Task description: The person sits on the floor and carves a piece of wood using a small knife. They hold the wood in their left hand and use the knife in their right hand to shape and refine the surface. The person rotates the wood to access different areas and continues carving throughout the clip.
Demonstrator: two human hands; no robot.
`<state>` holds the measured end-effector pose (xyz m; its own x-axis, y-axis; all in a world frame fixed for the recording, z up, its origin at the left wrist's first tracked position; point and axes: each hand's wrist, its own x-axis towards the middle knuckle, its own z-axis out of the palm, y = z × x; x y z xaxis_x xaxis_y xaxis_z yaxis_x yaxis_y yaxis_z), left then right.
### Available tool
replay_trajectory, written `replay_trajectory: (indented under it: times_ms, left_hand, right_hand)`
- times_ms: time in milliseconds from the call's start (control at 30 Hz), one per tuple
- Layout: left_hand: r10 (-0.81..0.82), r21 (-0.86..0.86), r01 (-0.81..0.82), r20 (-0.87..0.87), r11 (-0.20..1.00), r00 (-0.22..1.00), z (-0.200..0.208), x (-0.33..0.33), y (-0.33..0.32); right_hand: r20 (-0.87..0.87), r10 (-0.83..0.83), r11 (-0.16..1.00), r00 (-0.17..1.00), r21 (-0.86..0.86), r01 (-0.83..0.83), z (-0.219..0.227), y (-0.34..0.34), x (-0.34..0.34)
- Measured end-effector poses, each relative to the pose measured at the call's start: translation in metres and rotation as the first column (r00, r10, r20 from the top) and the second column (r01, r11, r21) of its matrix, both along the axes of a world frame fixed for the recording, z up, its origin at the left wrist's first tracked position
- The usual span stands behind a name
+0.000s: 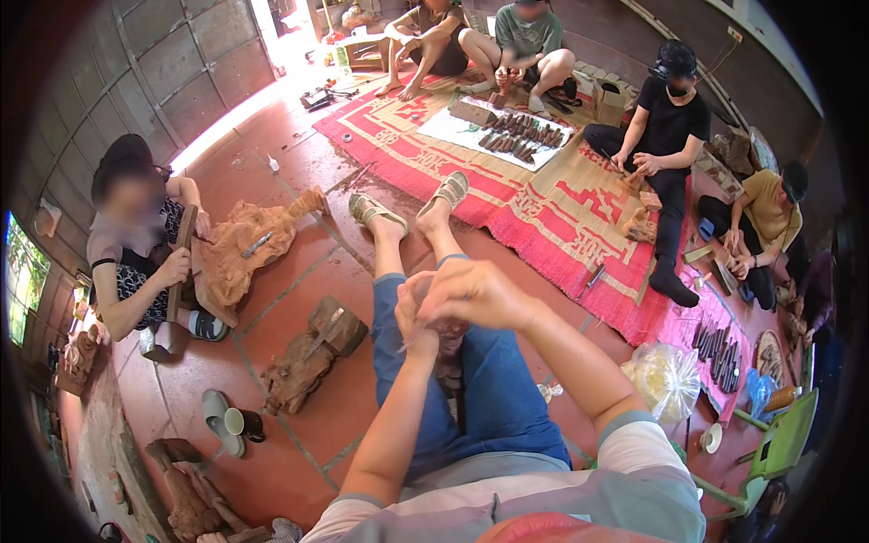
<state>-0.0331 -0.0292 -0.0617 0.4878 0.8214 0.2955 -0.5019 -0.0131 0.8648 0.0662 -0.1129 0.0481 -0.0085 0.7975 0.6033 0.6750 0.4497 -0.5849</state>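
Above my lap, both hands meet in front of my bent knees. My left hand (412, 312) is closed, with a thin, pale, blurred bit showing below its fingers; its kind cannot be made out. From the right, my right hand (480, 294) comes over it, fingers bent and pinched together against the left. What the pinch holds is hidden. Under the hands, between my thighs, a brown piece (449, 362) shows in part. Left of my legs on the tiles lies a rough carved wood piece (299, 371) beside a wooden block (339, 326), with a metal tool across them.
At left a person holds a long wooden piece (181, 258) next to a large carved wood slab (249, 237). Ahead spreads a red patterned mat (534, 231), with people and rows of tools. A plastic bag (665, 376) and green chair (786, 439) stand right; slippers (217, 416) lie left.
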Motion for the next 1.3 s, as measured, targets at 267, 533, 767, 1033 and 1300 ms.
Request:
replay_trajectory:
  times_ms: [267,533,767,1033,1300]
  left_hand:
    - [-0.068,-0.090,0.065,-0.028,0.994,0.997,-0.003,-0.001,0.002]
    - [-0.081,-0.087,0.082,0.012,0.993,0.997,-0.001,0.014,0.002]
    - [-0.032,-0.079,0.032,0.004,0.996,0.999,-0.004,-0.001,0.005]
    - [-0.052,-0.005,0.052,0.001,0.999,0.999,-0.006,0.000,0.005]
    - [-0.034,0.028,0.034,-0.016,0.999,0.999,-0.007,0.002,0.008]
  right_hand:
    - [0.045,0.081,0.993,0.996,0.082,-0.084,0.004,0.001,-0.009]
    - [-0.078,0.113,0.990,0.991,-0.076,-0.119,0.006,0.000,0.008]
    - [-0.203,-0.321,0.930,0.925,-0.251,0.268,-0.002,-0.037,0.054]
    - [0.048,-0.216,0.972,0.975,-0.085,0.220,-0.001,-0.008,0.027]
    - [0.018,-0.169,0.979,0.985,-0.111,0.170,-0.003,-0.005,0.031]
